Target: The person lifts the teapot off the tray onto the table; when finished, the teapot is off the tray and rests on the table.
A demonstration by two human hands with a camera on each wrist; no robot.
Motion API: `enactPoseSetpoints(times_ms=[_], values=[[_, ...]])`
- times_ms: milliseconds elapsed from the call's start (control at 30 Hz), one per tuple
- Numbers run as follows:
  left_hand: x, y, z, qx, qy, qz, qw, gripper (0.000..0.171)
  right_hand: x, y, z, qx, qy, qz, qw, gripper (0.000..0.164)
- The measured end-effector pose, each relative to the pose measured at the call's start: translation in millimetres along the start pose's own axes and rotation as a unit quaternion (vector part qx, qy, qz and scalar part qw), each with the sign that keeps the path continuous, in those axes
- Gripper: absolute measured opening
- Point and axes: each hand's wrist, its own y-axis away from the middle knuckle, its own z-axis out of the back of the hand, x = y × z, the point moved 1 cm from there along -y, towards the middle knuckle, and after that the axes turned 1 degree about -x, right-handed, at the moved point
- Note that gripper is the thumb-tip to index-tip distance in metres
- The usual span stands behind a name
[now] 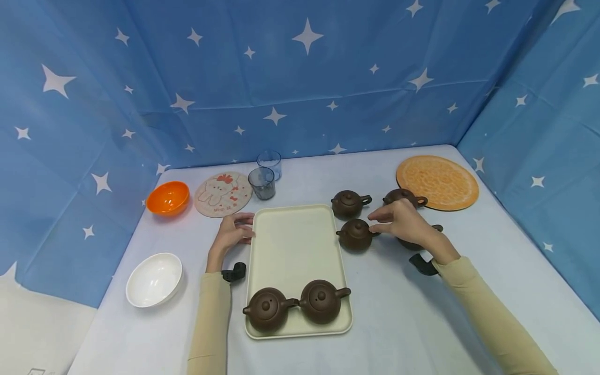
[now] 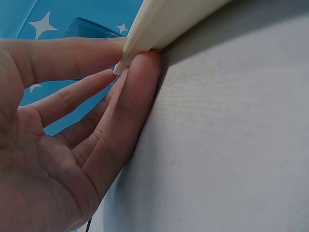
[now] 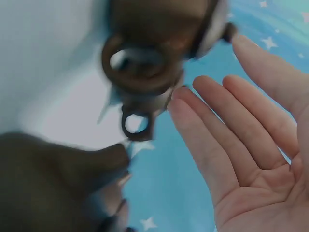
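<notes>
My left hand (image 1: pixel 233 232) pinches the left rim of a cream tray (image 1: pixel 296 245); in the left wrist view, thumb and fingers meet at its rim (image 2: pixel 145 29). Two dark brown teapots, a left one (image 1: pixel 267 310) and a right one (image 1: pixel 321 302), stand side by side at the tray's near end. Beyond the tray's right side, my right hand (image 1: pixel 405 224) hovers by the handle of a small brown teapot (image 1: pixel 356 237). In the right wrist view its fingers (image 3: pixel 207 145) are extended, near a blurred teapot handle (image 3: pixel 108 67). Whether they touch it is unclear.
More brown teapots stand nearby: one behind (image 1: pixel 348 204), one farther right (image 1: pixel 399 196), one partly behind my right hand (image 1: pixel 412 245). An orange round mat (image 1: pixel 438 182) lies back right. Leftward are two glasses (image 1: pixel 261 183), a rabbit mat (image 1: pixel 224 195), an orange bowl (image 1: pixel 167 199) and a white bowl (image 1: pixel 154 280).
</notes>
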Motion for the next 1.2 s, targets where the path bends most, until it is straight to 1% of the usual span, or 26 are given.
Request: enactPoseSetpoints(times_ms=[100,200,300,467,533,633,733,867,1000,1200], values=[[0.7,-0.5,0.2,0.002,0.003,0.002,1.0000,0.058,11,1,0,-0.005,-0.016,0.016,1.000,0.026],[1.2,-0.9,-0.1,0.006,0.006,0.001,1.0000,0.059,20,3,-2,-0.003,-0.030,0.024,0.999,0.025],[1.3,-1.4,-0.1,0.007,0.007,0.001,1.0000,0.059,28,6,-5,0.000,-0.050,0.030,0.998,0.024],[1.9,-2.2,0.0,0.006,0.007,0.004,0.9999,0.058,39,9,-12,-0.004,-0.068,0.055,0.996,0.024],[2.2,-2.4,0.1,0.004,0.008,0.006,0.9999,0.058,44,11,-18,0.010,-0.083,0.061,0.995,0.025],[2.4,-2.6,0.3,0.003,0.005,0.006,1.0000,0.058,51,16,-31,0.051,-0.116,0.070,0.990,0.025],[2.4,-2.5,0.4,0.004,0.004,0.005,1.0000,0.058,59,21,-46,0.096,-0.145,0.079,0.982,0.026],[2.0,-1.8,0.7,0.007,0.003,0.003,1.0000,0.058,68,28,-61,0.136,-0.169,0.093,0.972,0.027],[1.1,-0.8,0.4,0.004,0.002,0.002,1.0000,0.056,72,35,-70,0.146,-0.173,0.100,0.969,0.025],[1.3,-0.3,-0.4,0.000,-0.001,0.002,1.0000,0.058,70,44,-75,0.138,-0.187,0.118,0.965,0.018]])
